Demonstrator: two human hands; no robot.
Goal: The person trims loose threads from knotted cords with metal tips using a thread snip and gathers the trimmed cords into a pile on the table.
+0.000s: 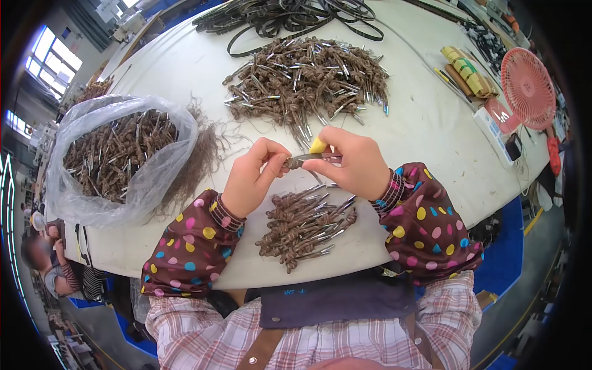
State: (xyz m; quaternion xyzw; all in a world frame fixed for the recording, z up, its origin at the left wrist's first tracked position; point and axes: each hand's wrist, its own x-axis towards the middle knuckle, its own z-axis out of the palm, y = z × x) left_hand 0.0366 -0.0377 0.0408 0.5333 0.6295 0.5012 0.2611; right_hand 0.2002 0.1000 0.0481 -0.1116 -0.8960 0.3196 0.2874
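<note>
My left hand point(254, 176) pinches a small brown knotted cord point(292, 163) between thumb and fingertips, above the table. From the other side, my right hand point(351, 161) grips yellow-handled thread snips point(318, 147). Their metal blades point left and reach the knot; whether they touch it I cannot tell. Just below the hands lies a small pile of brown knotted cords point(296, 228) with shiny metal tips. Beyond the hands is a larger heap of the same cords point(308, 80).
A clear plastic bag point(185, 132) full of knotted cords stands at the left, with loose brown thread ends point(206, 145) beside it. Dark flat cords point(290, 18) lie coiled at the back. At the right are a pink fan point(528, 86), a white power strip point(493, 132) and a yellow-green bundle point(465, 71).
</note>
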